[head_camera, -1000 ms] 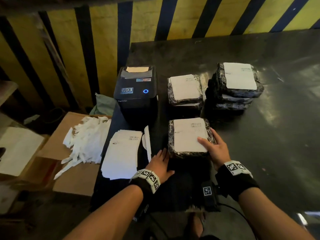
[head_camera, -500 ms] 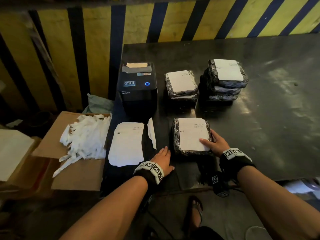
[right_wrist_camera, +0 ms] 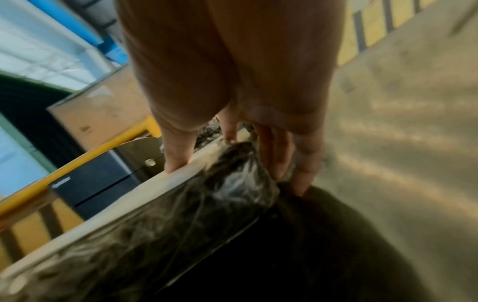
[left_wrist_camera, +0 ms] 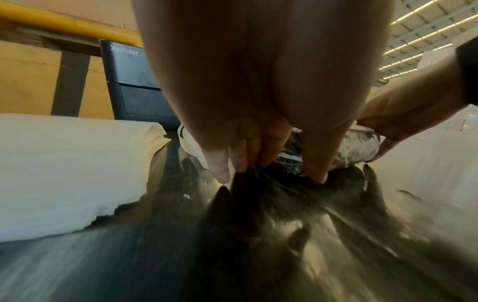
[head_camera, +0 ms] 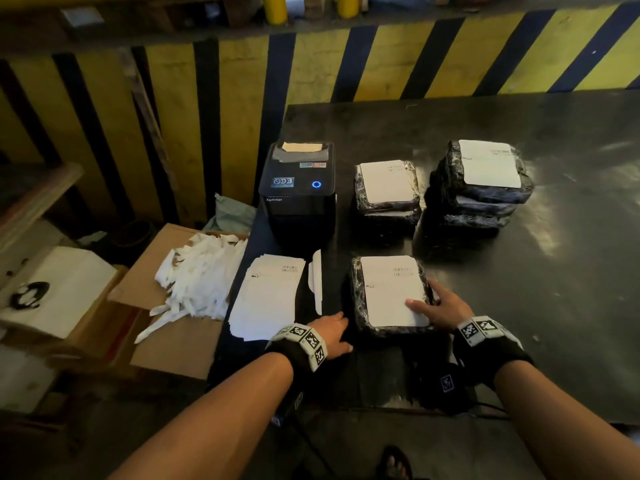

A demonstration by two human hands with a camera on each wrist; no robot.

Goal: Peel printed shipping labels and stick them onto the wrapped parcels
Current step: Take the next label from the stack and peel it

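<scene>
A black-wrapped parcel (head_camera: 357, 299) lies near the table's front edge with a white shipping label (head_camera: 389, 289) stuck on top. My right hand (head_camera: 440, 306) grips its near right corner, thumb on the label and fingers down the side; the right wrist view shows the same hold on the parcel (right_wrist_camera: 194, 214). My left hand (head_camera: 329, 336) rests flat on the table just left of the parcel, fingers (left_wrist_camera: 258, 155) straight and holding nothing. A stack of printed labels (head_camera: 266, 296) lies left of that hand, with a loose backing strip (head_camera: 317, 280) beside it.
A black label printer (head_camera: 299, 192) stands behind the labels. Two stacks of labelled parcels (head_camera: 386, 188) (head_camera: 485, 181) sit at the back. A cardboard box (head_camera: 173, 348) with several peeled strips is off the dark table's (head_camera: 554, 306) left edge.
The head view has pulled back and up. Both hands keep their places: right on the parcel's corner, left flat on the table.
</scene>
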